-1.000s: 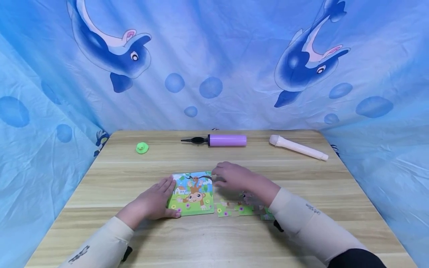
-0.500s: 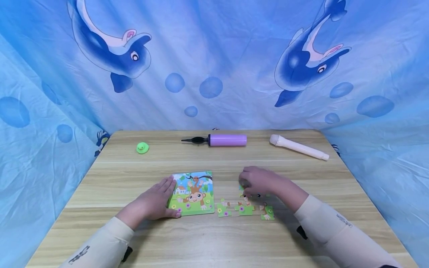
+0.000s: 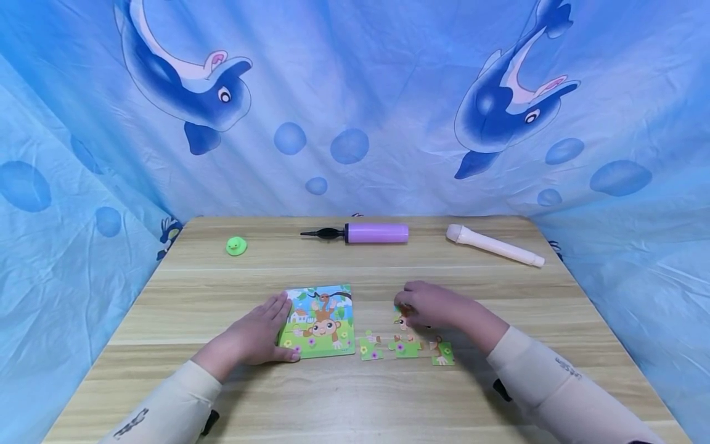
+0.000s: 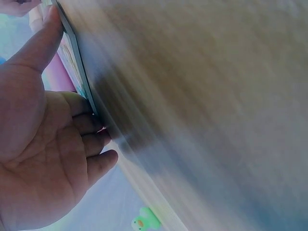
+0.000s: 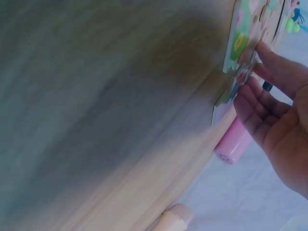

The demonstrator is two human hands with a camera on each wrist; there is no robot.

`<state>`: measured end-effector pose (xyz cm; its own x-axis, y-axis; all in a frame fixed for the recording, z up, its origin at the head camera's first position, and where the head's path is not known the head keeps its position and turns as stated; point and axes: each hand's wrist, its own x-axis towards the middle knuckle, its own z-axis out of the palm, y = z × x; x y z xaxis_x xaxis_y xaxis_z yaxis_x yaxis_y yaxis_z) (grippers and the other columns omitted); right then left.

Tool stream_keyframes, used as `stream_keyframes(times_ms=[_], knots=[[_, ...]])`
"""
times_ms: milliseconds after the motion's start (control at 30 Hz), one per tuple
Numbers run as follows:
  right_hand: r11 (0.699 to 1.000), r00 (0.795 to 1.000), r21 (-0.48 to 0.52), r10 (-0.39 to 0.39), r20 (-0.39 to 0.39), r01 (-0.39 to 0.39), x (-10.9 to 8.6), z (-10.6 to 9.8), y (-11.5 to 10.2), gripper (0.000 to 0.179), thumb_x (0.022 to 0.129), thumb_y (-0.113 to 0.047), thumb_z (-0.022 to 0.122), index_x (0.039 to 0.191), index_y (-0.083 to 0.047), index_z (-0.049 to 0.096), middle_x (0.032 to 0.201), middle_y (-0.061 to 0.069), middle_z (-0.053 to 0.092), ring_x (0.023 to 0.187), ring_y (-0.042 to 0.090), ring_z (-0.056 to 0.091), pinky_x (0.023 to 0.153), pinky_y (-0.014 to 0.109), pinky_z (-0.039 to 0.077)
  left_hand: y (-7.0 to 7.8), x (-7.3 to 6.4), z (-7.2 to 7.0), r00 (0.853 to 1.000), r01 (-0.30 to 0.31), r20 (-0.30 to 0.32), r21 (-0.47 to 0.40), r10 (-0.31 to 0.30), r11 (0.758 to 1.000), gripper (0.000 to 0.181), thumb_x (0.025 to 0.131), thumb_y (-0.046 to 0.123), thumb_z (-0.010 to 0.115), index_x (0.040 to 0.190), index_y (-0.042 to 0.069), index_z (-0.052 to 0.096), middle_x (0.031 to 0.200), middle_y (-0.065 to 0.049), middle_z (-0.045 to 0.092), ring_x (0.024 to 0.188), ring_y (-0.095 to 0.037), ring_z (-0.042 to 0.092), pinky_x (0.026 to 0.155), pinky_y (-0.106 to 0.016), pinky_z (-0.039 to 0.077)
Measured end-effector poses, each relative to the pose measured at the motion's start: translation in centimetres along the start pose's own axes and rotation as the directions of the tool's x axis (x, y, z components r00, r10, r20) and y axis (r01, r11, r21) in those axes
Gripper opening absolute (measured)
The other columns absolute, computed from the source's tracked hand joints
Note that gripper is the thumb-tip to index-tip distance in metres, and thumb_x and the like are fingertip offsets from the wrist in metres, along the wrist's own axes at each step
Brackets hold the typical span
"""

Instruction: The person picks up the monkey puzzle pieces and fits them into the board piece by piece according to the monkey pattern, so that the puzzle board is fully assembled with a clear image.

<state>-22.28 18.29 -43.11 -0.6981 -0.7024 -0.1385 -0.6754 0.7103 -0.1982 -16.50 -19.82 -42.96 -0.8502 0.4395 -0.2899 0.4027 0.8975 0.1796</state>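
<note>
Since a second ago, the right grip point(image 3: 429, 303) has come away from the 2 o'clock corner of the monkey board point(image 3: 318, 317) and down over the jigsaw, while the left grip point(image 3: 252, 330) has stayed put. Taking clock directions from the board's centre in the head view, the near row of loose pieces point(image 3: 407, 349) lies flat on the worktop point(image 3: 333, 401) toward 4 o'clock, with gaps between its three clumps. The left grip sits at 9 o'clock, thumb and fingers spread against the board's edge. At 3 o'clock the right grip is partly closed, its fingers bent around a piece with the monkey's eye point(image 3: 402, 323); whether they pinch it or only touch it, I cannot tell. For this step, light fingertip pressure on the piece's edges seems best, keeping it flat and squared to its neighbours so none get nudged, with the palm raised so the joins stay visible. Farther off are a green duck point(image 3: 236, 246) at 10 o'clock, a purple pump point(image 3: 377, 233) at 1, and a pale microphone point(image 3: 496, 245) at 2, before the dolphin curtain point(image 3: 388, 92).
</note>
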Motion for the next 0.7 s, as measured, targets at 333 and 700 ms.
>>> stream_keyframes(times_ms=[333,700], knots=[[1.000,1.000,-0.008,-0.017,-0.003,0.017,2.1,0.2,-0.6,0.025,0.088,-0.027,0.068,0.111,-0.018,0.064,0.086,-0.009,0.049,0.078,0.009,0.046,0.066,0.025,0.043,-0.2,0.2,0.3,1.000,-0.002,0.004,0.003,0.002,1.000,0.112,0.081,0.069,0.064,0.153,-0.005,0.021,0.163,-0.023,0.013,0.150,-0.041,0.013,0.121,-0.054,0.021],[1.000,1.000,0.002,-0.031,-0.001,0.031,5.5,-0.9,-3.9,0.033,0.089,-0.032,0.066,0.119,-0.021,0.062,0.098,-0.007,0.051,0.086,0.011,0.048,0.074,0.027,0.047,-0.2,0.1,0.1,1.000,-0.004,-0.002,0.000,0.004,1.000,0.111,0.081,0.067,0.065,0.153,-0.005,0.022,0.162,-0.023,0.013,0.150,-0.041,0.014,0.120,-0.054,0.022]])
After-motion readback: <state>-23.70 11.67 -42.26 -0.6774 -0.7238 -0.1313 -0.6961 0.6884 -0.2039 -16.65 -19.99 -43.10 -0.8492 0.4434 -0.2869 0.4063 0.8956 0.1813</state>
